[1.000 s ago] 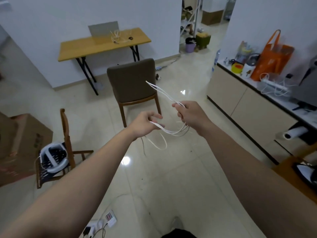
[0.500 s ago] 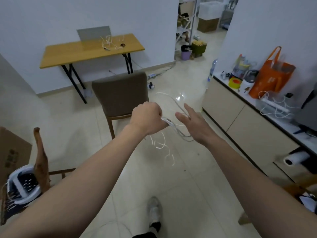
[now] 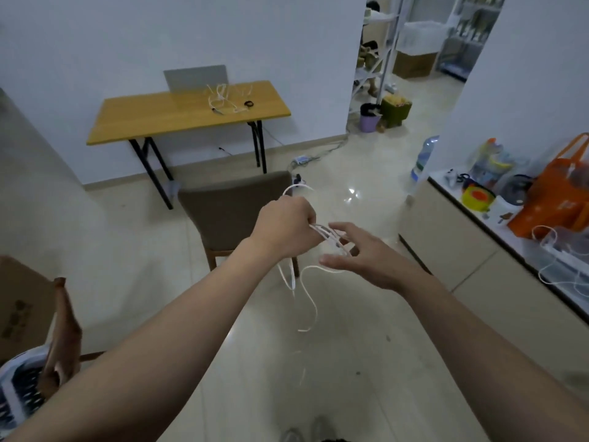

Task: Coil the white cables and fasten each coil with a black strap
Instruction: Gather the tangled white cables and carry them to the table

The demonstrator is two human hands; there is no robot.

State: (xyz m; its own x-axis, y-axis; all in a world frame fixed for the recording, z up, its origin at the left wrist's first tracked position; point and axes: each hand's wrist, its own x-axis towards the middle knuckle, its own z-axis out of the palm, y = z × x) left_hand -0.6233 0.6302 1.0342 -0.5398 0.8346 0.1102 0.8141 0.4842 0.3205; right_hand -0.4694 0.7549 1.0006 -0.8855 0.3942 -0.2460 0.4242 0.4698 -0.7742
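White cable (image 3: 325,232) in left hand (image 3: 285,229), perhaps against right hand (image 3: 366,260)

Both bare arms are stretched forward, side by side. The left hand (image 3: 283,228) is curled into a fist, knuckles up, with a cable (image 3: 326,233) gripped in it. The right hand (image 3: 366,258) is held just beside it, fingers spread.

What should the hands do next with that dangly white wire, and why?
Probably the right hand should catch the hanging tail of the white cable and lift it to the left hand as one more loop. The left hand grips the gathered loops, the right hand's fingers are spread open, and a loose end dangles below.
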